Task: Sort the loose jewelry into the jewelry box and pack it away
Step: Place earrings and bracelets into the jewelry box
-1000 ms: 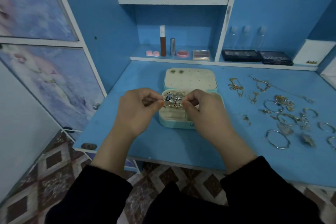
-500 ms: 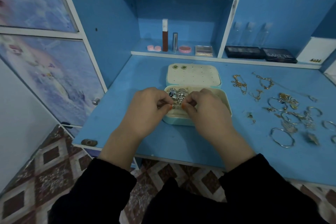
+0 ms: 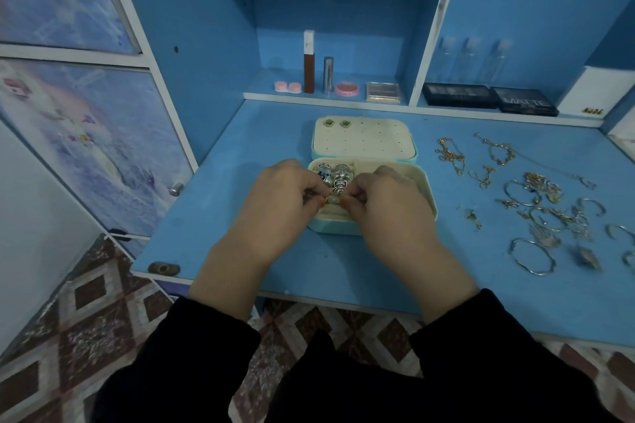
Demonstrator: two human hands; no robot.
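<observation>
The left hand (image 3: pixel 275 203) and right hand (image 3: pixel 388 206) both pinch a small ring (image 3: pixel 332 200) over the open box (image 3: pixel 427 192), just on the near side of the rings (image 3: pixel 335 177) in its slot. It looks best to push it gently straight down beside them. More jewelry (image 3: pixel 536 209) waits on the right.

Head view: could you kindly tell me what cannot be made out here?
All in the head view:
- Small piece pinched between left hand and right hand: too small, fingertips cover it.
- Mint-green jewelry box front compartments: hidden under both hands.
- Silver bangle: cut by right edge.
</observation>
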